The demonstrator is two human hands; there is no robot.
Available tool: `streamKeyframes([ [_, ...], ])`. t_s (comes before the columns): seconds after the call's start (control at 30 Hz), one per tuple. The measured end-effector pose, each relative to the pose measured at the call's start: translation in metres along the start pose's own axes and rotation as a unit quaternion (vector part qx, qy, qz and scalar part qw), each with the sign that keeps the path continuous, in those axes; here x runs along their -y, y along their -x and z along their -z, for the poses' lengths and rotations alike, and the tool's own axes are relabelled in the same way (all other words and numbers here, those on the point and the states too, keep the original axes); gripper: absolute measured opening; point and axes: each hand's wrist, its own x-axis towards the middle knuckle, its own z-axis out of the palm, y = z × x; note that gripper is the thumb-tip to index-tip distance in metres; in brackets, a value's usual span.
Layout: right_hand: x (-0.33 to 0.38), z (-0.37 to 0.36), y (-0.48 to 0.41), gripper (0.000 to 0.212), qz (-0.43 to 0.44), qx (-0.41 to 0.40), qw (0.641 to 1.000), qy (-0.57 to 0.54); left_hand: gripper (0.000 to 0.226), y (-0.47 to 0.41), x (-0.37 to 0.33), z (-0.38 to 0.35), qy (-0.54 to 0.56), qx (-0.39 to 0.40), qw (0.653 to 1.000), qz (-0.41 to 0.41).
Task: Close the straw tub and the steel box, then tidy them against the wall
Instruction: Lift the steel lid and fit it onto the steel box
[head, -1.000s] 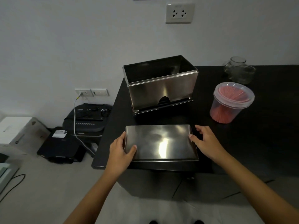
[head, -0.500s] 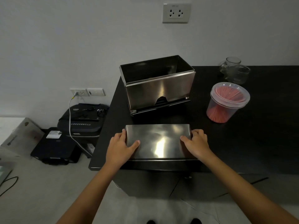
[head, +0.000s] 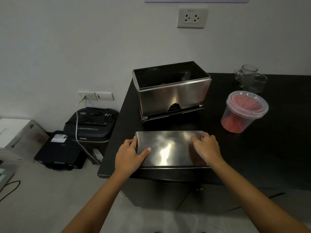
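The steel box (head: 173, 96) stands open-topped at the back left of the black table (head: 262, 148), near the wall. Its flat steel lid (head: 170, 148) lies in front of it by the table's front edge. My left hand (head: 129, 154) grips the lid's left end, thumb on top. My right hand (head: 207, 147) grips its right end, fingers curled over the far corner. To the right stands the clear straw tub (head: 242, 111), full of red straws, with its clear lid on top.
Two glass cups (head: 250, 78) stand at the back right against the wall. On the floor left of the table sit a dark shredder (head: 90, 125) with a white cable, a flat black device (head: 58, 150) and a white carton (head: 18, 133).
My right hand has come in from beside the lid and closed over its right end. My left hand keeps its hold on the left end. The lid still lies on the table.
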Motion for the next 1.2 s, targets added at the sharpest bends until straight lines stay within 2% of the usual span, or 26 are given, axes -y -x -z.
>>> streamKeyframes([
  [0.1, -0.007, 0.003, 0.001, 0.063, 0.019, 0.013, 0.999, 0.033, 0.077, -0.001, 0.002, 0.000, 0.024, -0.001, 1.000, 0.001],
  [0.3, -0.015, 0.012, -0.003, 0.062, 0.016, 0.035, 0.997, 0.062, 0.084, -0.008, 0.007, -0.001, 0.094, 0.016, 0.995, 0.024],
  [0.47, -0.012, 0.002, 0.002, 0.057, 0.001, 0.006, 0.996, 0.093, 0.087, -0.012, 0.008, 0.001, 0.093, 0.029, 0.994, 0.046],
  [0.7, 0.009, -0.016, 0.004, 0.062, -0.075, -0.063, 0.995, 0.020, 0.079, -0.010, 0.004, 0.004, 0.066, 0.023, 0.997, 0.038],
  [1.0, 0.015, -0.003, -0.008, 0.069, -0.141, -0.019, 0.987, -0.071, 0.077, -0.008, 0.004, 0.006, 0.103, 0.025, 0.993, 0.052],
  [1.07, 0.013, 0.002, -0.008, 0.064, -0.138, -0.002, 0.986, -0.093, 0.080, -0.008, 0.005, 0.007, 0.115, 0.032, 0.991, 0.059],
  [1.2, 0.007, 0.026, -0.007, 0.034, -0.107, 0.030, 0.982, -0.153, 0.077, -0.009, 0.009, 0.008, 0.196, 0.055, 0.976, 0.075],
])
